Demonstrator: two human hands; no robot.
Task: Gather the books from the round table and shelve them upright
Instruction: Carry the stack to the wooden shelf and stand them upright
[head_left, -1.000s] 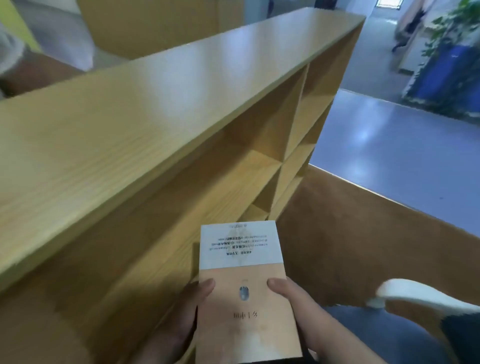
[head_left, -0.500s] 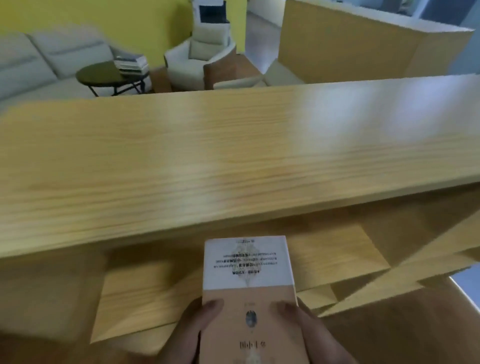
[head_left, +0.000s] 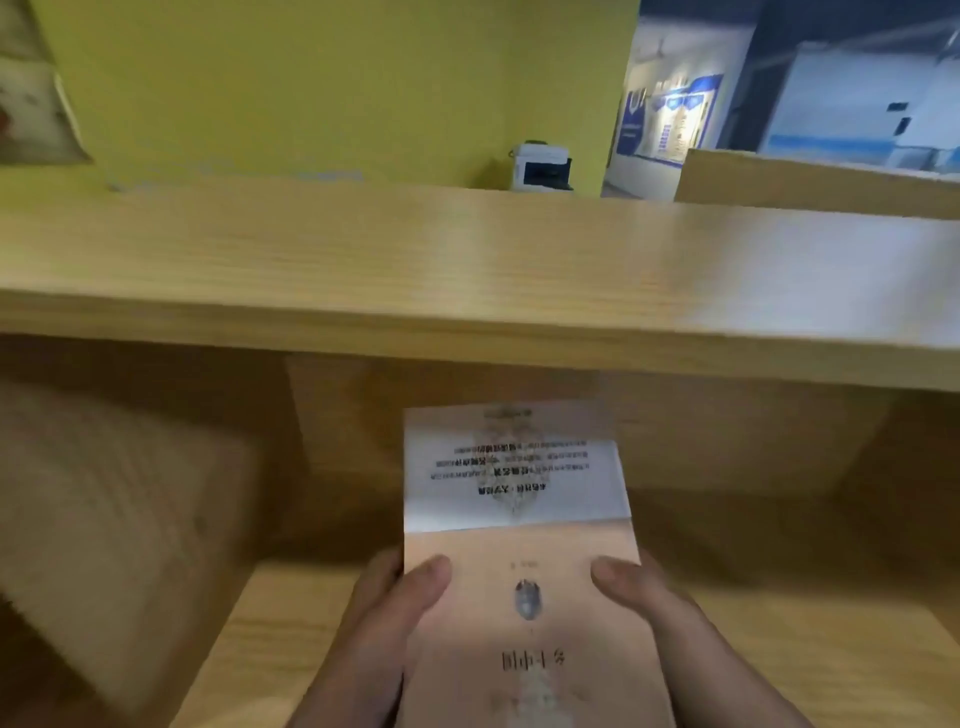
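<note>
A tan book (head_left: 524, 566) with a white band across its far half lies flat between my hands, its printed cover facing up and its text upside down to me. My left hand (head_left: 376, 629) grips its left edge, thumb on the cover. My right hand (head_left: 660, 618) grips its right edge the same way. The book's far end points into an open compartment of the light wooden bookshelf (head_left: 467, 291), just below the shelf's top board. The round table is out of view.
The compartment's wooden floor (head_left: 270, 623) lies under the book, with a vertical divider (head_left: 291, 441) on its left. Beyond the shelf stand a yellow wall (head_left: 311, 88), a white printer (head_left: 540, 166) and another wooden unit (head_left: 810, 182) at the right.
My view has swung from the right end of the shelf to face it squarely and dropped lower. The book, held in both hands throughout, now sits level with the compartment opening.
</note>
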